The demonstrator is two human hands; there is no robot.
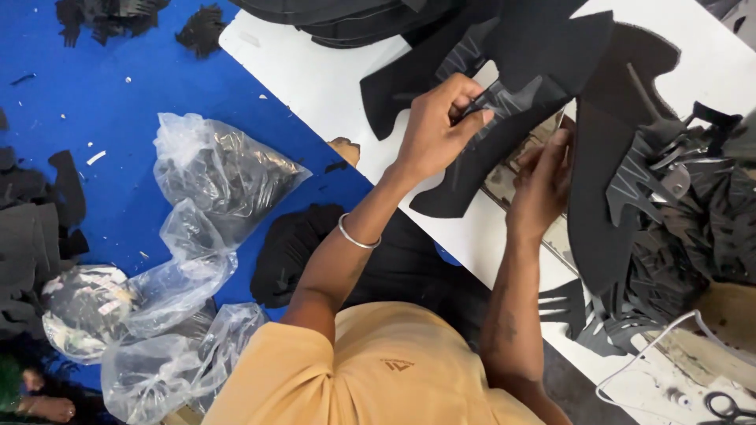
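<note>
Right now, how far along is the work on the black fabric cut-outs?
Seemingly done: a neat stack of black cut pieces at the white table's far edge. In hand: the left hand pinches a black piece with grey printed lines; the right hand rests beside it. Left: a loose heap of black lined pieces, plus clear plastic bags of more.

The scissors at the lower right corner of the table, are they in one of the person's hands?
No, the scissors lie alone on the table, while both the left hand and the right hand work on a black cut piece.
</note>
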